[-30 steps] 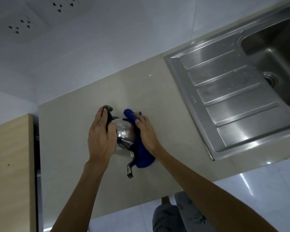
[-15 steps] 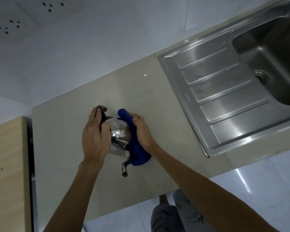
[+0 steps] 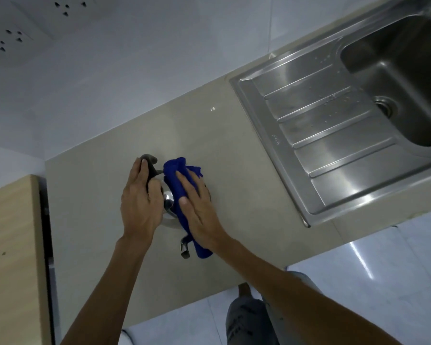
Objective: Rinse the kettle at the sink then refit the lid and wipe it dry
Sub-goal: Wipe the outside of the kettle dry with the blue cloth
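A small shiny steel kettle stands on the beige counter, its spout pointing toward me. My left hand grips its black handle from the left side. My right hand presses a blue cloth flat against the kettle's top and right side. The cloth drapes down past the spout. Hands and cloth hide most of the kettle body, and I cannot make out the lid.
A stainless sink with a ribbed drainboard and basin lies to the right. A wooden panel borders the counter on the left. Wall sockets sit on the tiled wall behind. The tiled floor lies below.
My right hand has slid the blue cloth from the kettle's right side up over its top. My left hand still holds the handle.
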Action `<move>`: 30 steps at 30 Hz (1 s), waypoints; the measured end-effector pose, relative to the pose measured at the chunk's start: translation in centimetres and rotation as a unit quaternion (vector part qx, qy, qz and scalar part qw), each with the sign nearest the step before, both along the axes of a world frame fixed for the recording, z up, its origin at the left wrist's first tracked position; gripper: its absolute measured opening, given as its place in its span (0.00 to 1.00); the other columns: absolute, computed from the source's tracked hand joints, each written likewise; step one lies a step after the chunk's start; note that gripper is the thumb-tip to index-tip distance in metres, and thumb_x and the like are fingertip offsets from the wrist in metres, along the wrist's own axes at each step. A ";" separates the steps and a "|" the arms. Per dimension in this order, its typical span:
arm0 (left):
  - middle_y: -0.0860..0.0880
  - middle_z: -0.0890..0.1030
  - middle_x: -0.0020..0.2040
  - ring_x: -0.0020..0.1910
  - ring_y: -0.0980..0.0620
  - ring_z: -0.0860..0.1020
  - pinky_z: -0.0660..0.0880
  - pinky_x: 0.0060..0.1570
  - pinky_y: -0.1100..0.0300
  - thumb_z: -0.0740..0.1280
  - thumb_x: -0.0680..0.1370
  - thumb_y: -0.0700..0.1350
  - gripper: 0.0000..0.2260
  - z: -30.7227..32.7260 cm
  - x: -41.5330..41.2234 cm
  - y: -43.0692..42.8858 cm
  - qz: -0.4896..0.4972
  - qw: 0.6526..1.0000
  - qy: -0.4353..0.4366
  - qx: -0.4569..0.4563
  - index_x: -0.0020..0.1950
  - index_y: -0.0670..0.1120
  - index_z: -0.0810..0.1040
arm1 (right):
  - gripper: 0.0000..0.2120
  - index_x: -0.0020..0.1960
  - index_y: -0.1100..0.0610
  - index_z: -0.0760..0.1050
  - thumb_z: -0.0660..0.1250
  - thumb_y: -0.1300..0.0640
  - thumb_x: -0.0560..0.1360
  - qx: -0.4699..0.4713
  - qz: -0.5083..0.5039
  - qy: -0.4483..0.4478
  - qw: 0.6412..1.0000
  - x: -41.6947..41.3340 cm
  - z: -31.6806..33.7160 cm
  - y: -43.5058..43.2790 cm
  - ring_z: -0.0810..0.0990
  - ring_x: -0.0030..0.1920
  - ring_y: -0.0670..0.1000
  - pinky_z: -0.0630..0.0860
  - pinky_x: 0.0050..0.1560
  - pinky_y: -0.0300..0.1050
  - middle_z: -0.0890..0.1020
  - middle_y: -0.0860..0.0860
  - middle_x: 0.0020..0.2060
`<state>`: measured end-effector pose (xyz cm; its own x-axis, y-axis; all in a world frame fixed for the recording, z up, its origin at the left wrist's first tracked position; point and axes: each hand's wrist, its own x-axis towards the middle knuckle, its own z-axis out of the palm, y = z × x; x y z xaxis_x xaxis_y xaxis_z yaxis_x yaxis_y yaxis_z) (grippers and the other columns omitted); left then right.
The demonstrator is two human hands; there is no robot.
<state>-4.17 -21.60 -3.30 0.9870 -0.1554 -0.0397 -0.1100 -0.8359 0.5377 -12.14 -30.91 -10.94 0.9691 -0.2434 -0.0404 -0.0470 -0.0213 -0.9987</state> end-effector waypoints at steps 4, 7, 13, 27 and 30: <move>0.44 0.63 0.80 0.79 0.48 0.61 0.56 0.74 0.61 0.50 0.78 0.49 0.29 0.4 0.0 -0.2 0.005 1.000 0.009 0.011 0.79 0.40 0.64 | 0.18 0.72 0.40 0.68 0.50 0.49 0.85 0.102 -0.024 0.086 0.991 3.1 -1.8 -2.6 0.71 0.70 0.47 0.64 0.75 0.56 0.71 0.48 0.70; 0.43 0.63 0.80 0.79 0.47 0.62 0.56 0.74 0.61 0.50 0.78 0.48 0.29 0.5 -0.1 -0.2 -0.007 1.000 0.004 0.020 0.78 0.40 0.64 | 0.19 0.70 0.51 0.73 0.51 0.50 0.85 0.112 -0.019 0.142 0.983 4.1 -1.3 -3.9 0.74 0.66 0.50 0.66 0.73 0.57 0.76 0.50 0.66; 0.40 0.65 0.79 0.78 0.43 0.65 0.60 0.78 0.51 0.47 0.78 0.50 0.30 0.3 0.2 0.1 -0.028 0.999 0.004 0.041 0.77 0.39 0.66 | 0.21 0.77 0.46 0.61 0.49 0.50 0.85 0.043 -0.029 0.031 0.998 0.7 -1.8 -0.5 0.64 0.75 0.50 0.60 0.77 0.56 0.63 0.49 0.75; 0.39 0.70 0.74 0.70 0.39 0.72 0.73 0.67 0.40 0.46 0.78 0.52 0.29 0.3 0.5 0.8 -0.057 0.997 0.014 0.051 0.74 0.40 0.68 | 0.23 0.63 0.53 0.80 0.57 0.42 0.78 0.097 0.091 0.242 0.961 6.9 0.4 -5.1 0.81 0.57 0.54 0.70 0.70 0.60 0.82 0.55 0.59; 0.42 0.62 0.80 0.78 0.43 0.64 0.63 0.76 0.47 0.47 0.79 0.50 0.30 0.5 0.3 0.6 -0.045 0.997 0.016 0.056 0.79 0.42 0.62 | 0.24 0.62 0.53 0.80 0.57 0.41 0.76 0.108 0.110 0.255 0.955 8.2 2.1 -4.8 0.82 0.55 0.58 0.72 0.68 0.61 0.83 0.56 0.58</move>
